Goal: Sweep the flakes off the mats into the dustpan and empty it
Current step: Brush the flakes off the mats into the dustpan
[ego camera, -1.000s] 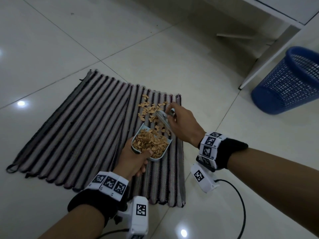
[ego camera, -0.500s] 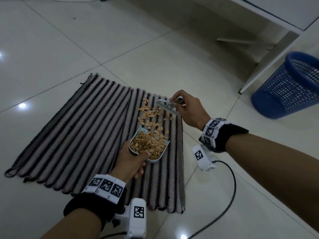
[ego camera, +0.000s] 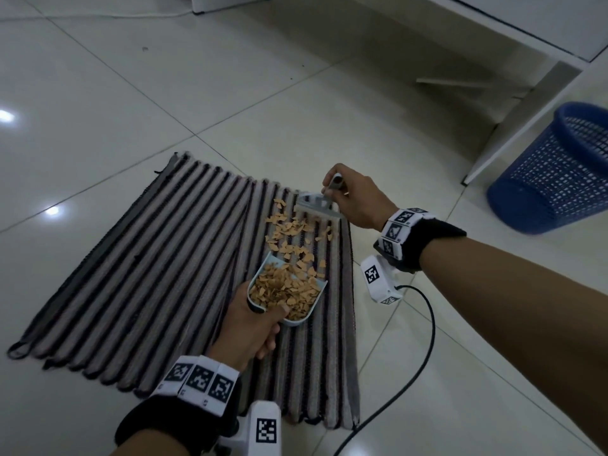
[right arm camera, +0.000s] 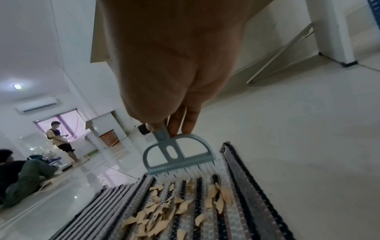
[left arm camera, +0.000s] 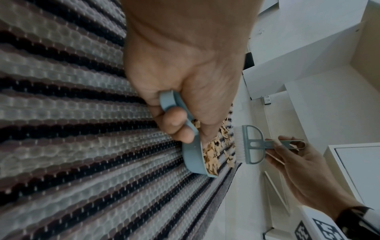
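Observation:
A striped mat (ego camera: 148, 278) lies on the tiled floor. My left hand (ego camera: 250, 327) grips the handle of a pale blue dustpan (ego camera: 312, 311) that rests on the mat's right part, heaped with tan flakes (ego camera: 283, 291). More loose flakes (ego camera: 292, 232) lie on the mat between the pan's mouth and a small grey-blue brush (ego camera: 317, 207). My right hand (ego camera: 355, 202) pinches the brush handle, and its white bristles (right arm camera: 185, 174) touch the mat at its far right corner. In the left wrist view the dustpan (left arm camera: 193, 155) and brush (left arm camera: 251, 144) face each other across the flakes.
A blue mesh waste basket (ego camera: 556, 166) lies tilted on the floor at the far right, beside a white furniture leg (ego camera: 513, 123). A black cable (ego camera: 418, 357) runs over the tiles right of the mat. Two people (right arm camera: 59, 139) are far off in the room.
My right hand has carried the brush away from the dustpan's mouth to the mat's far right corner, behind the loose flakes. The dustpan has stayed in place.

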